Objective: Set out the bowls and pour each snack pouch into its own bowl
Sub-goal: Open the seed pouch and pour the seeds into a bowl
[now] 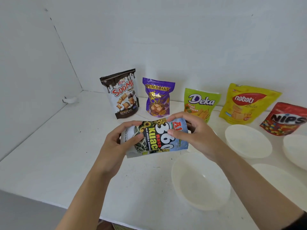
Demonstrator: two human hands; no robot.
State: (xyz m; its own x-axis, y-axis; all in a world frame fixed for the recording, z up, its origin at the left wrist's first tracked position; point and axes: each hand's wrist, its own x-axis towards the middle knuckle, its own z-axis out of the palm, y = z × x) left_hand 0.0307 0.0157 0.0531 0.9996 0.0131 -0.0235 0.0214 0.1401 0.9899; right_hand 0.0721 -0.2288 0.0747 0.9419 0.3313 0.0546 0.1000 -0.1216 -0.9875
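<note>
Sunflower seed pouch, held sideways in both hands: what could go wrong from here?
1. The sunflower seed pouch lies on its side between the left hand and right hand, and its top end looks short of the nearest bowl. If it is opened like this, seeds could scatter on the table.
2. The Deka pouch stands upright close behind the right hand. A tearing jerk might knock it over.

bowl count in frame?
4. Front bowl below the held seed pouch; back bowl before the nabati pouch; edge bowl cut by the right frame edge; fourth bowl beside the right forearm. More may sit off-frame.
</note>
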